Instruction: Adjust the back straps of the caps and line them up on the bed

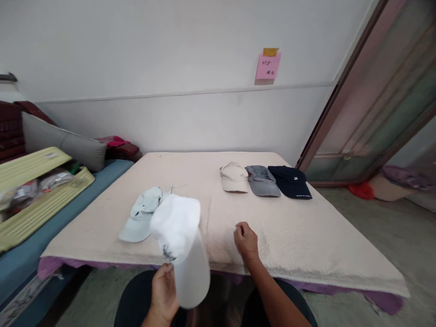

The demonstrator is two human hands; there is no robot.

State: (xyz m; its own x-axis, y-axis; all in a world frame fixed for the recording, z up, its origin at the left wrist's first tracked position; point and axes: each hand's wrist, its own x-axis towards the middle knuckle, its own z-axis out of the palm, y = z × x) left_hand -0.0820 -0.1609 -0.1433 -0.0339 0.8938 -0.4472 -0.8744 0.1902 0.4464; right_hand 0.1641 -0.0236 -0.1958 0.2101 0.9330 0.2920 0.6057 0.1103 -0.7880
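Observation:
A white cap (180, 227) is held up by its edge in my left hand (163, 290), near the front of the covered table, with its brim pointing down toward me. Dark lettering or a logo shows on the cap's side. Just behind it and to the left, a pale mint cap (145, 213) lies on the cover, partly hidden. My right hand (246, 240) is closed over the cover at the middle right; whether its curled fingers pinch anything small cannot be made out. Farther back, a beige cap (235, 177), a grey cap (264, 184) and a navy cap (292, 181) lie side by side.
A cream textured cover (306, 240) lies over the table. At left are a blue mattress (116, 170), a grey pillow (64, 141) and a yellow-green slatted piece (44, 204) with plastic bags. A pink note (268, 67) hangs on the wall. A framed sliding door (368, 104) stands right.

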